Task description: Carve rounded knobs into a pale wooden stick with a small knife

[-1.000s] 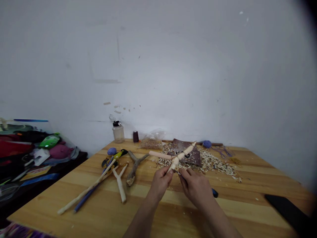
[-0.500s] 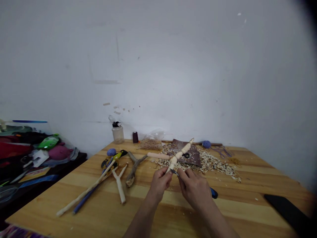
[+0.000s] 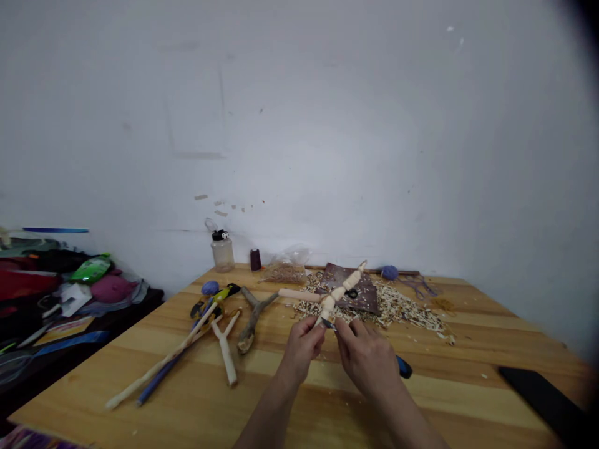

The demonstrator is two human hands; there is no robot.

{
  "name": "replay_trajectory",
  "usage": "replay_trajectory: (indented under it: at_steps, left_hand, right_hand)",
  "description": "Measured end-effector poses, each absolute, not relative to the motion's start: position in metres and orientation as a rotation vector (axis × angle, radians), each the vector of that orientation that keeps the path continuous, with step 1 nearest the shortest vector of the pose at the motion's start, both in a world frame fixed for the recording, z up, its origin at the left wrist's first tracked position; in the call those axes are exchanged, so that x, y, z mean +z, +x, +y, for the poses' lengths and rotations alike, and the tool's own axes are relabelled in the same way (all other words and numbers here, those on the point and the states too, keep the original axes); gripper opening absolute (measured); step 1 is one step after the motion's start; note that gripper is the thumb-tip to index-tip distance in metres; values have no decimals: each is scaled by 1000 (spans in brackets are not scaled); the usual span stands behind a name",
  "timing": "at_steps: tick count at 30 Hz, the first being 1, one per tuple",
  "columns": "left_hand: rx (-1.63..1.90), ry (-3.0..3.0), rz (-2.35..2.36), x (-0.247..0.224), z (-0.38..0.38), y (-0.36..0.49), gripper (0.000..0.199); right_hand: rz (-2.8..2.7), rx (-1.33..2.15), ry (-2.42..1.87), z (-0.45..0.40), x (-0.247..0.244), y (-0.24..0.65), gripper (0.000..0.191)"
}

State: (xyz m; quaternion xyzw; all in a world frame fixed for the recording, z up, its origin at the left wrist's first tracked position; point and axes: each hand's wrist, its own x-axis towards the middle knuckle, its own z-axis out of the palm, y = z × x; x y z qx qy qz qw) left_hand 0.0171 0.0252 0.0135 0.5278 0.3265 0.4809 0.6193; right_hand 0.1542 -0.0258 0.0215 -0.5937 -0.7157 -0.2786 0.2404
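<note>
A pale peeled stick (image 3: 337, 292) with carved notches points up and away to the right over a heap of shavings. Its near end is gripped by my left hand (image 3: 302, 349). My right hand (image 3: 367, 358) is closed round a knife with a blue and black handle (image 3: 404, 366), whose end sticks out to the right of the hand. The dark blade (image 3: 327, 323) lies against the stick near my left fingers. Behind the stick is a dark brown sheet (image 3: 369, 298) strewn with chips.
Wood shavings (image 3: 407, 307) spread behind my hands. Left of them lie a peeled forked stick (image 3: 226, 355), a barked forked branch (image 3: 253, 321) and long sticks (image 3: 154, 371). A bottle (image 3: 223, 254) stands at the back; a black flat object (image 3: 538, 393) lies right.
The blade has shifted very slightly along the stick, and the knife handle's end sits a little lower. Both hands keep their hold.
</note>
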Motion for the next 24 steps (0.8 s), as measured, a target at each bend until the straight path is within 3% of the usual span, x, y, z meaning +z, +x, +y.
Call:
replay_trajectory:
  at_steps: [7, 24]
  left_hand:
    - [1078, 1278, 747, 12, 26, 16, 36]
    - [796, 1422, 732, 18, 23, 8, 38]
  right_hand:
    - [-2016, -676, -1717, -26, 24, 153, 15]
    - [-1980, -754, -1706, -27, 19, 149, 26]
